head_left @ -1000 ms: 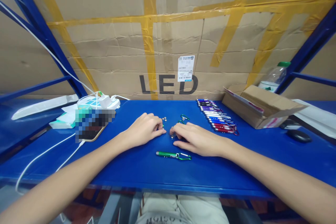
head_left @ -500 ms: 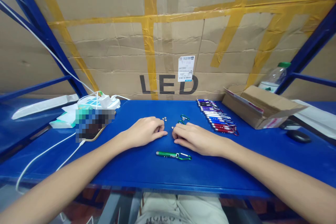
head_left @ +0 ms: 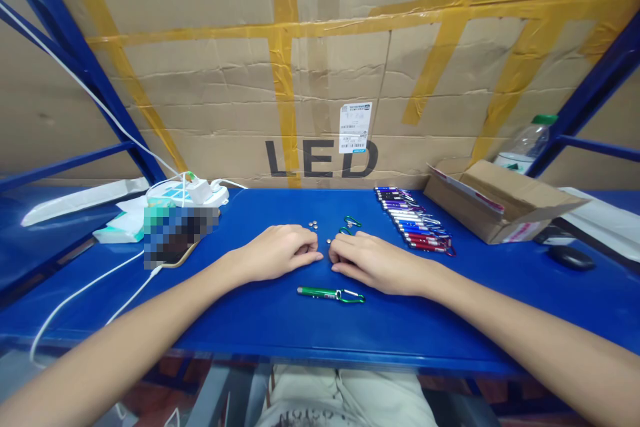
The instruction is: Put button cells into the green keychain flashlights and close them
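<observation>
My left hand rests on the blue table with its fingers curled in and its thumb along the front; nothing shows in it. Just beyond its knuckles lie several small silver button cells. My right hand is likewise curled, knuckles toward the left hand, a narrow gap between them. One more button cell sits by its fingertips. Behind the right hand are green carabiner clips, partly covered by it. Nearer to me, a green penlight with a carabiner at its right end lies crosswise, touched by neither hand.
To the right, a row of coloured penlights lies beside an open cardboard box. A black mouse and a bottle are farther right. At left are a phone, white cables and a power strip. A large carton stands behind.
My left hand has slid very slightly to the right, toward my right hand. The right hand stays put, and the penlights and cells lie as before.
</observation>
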`<action>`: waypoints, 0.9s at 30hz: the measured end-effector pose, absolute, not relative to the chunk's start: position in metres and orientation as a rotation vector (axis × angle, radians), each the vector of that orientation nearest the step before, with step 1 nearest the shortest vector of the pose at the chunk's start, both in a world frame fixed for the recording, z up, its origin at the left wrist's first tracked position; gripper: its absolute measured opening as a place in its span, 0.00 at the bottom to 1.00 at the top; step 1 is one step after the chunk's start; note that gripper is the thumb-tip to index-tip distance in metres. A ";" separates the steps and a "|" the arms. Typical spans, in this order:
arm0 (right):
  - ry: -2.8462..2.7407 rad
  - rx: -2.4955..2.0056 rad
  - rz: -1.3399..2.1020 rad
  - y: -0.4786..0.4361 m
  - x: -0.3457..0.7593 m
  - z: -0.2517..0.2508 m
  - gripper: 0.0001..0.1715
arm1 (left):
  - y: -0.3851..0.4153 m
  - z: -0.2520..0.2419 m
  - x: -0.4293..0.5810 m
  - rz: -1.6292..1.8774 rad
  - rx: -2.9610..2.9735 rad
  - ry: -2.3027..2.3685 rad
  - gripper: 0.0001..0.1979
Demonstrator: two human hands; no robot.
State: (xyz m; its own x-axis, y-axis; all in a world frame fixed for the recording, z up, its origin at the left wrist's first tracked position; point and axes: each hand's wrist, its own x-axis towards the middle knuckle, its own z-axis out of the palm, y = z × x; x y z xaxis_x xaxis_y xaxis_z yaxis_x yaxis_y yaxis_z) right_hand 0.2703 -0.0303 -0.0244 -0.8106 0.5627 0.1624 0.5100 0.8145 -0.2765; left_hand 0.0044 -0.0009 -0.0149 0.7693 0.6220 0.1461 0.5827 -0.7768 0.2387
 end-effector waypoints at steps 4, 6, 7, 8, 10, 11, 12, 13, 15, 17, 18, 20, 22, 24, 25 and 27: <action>-2.759 -0.823 0.320 -0.030 0.271 -0.025 0.10 | -0.002 -0.014 0.005 0.316 2.788 0.956 0.14; -2.760 -0.826 0.325 -0.030 0.270 -0.024 0.09 | -0.003 -0.013 0.005 0.312 2.791 0.955 0.13; -2.760 -0.828 0.329 -0.031 0.270 -0.023 0.09 | -0.003 -0.013 0.005 0.310 2.792 0.954 0.13; -2.761 -0.831 0.333 -0.031 0.270 -0.023 0.09 | -0.004 -0.013 0.005 0.308 2.793 0.954 0.13; -2.763 -0.835 0.339 -0.031 0.270 -0.023 0.08 | -0.005 -0.012 0.006 0.300 2.795 0.953 0.12; -2.763 -0.834 0.343 -0.031 0.270 -0.023 0.08 | -0.005 -0.011 0.006 0.294 2.794 0.952 0.12; -2.763 -0.833 0.347 -0.031 0.270 -0.023 0.09 | -0.005 -0.011 0.007 0.285 2.792 0.948 0.12; -2.761 -0.831 0.353 -0.031 0.270 -0.023 0.09 | -0.005 -0.010 0.007 0.276 2.789 0.941 0.12; -2.759 -0.826 0.362 -0.030 0.270 -0.024 0.09 | -0.006 -0.010 0.007 0.261 2.786 0.929 0.12; -2.761 -0.826 0.363 -0.029 0.271 -0.025 0.09 | -0.006 -0.010 0.007 0.261 2.786 0.928 0.12; -2.763 -0.827 0.364 -0.029 0.271 -0.026 0.09 | -0.006 -0.010 0.007 0.265 2.787 0.931 0.12; -2.763 -0.828 0.366 -0.029 0.271 -0.026 0.09 | -0.006 -0.011 0.007 0.272 2.785 0.932 0.12; -2.757 -0.828 0.369 -0.029 0.271 -0.026 0.09 | -0.005 -0.011 0.007 0.274 2.785 0.927 0.12; -2.750 -0.827 0.369 -0.029 0.271 -0.026 0.09 | -0.005 -0.011 0.007 0.278 2.785 0.916 0.12; -2.749 -0.826 0.370 -0.030 0.271 -0.025 0.09 | -0.005 -0.011 0.007 0.280 2.784 0.911 0.12; -2.750 -0.827 0.371 -0.030 0.271 -0.024 0.09 | -0.005 -0.011 0.007 0.285 2.784 0.907 0.12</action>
State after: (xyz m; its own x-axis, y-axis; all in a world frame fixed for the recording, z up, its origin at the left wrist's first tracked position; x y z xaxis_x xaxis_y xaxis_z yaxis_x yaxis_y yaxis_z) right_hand 0.2705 -0.0300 -0.0244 -0.8091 0.5655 0.1596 0.5029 0.8070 -0.3097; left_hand 0.0069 -0.0048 -0.0112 0.7932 0.5970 0.1202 0.5584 -0.7918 0.2473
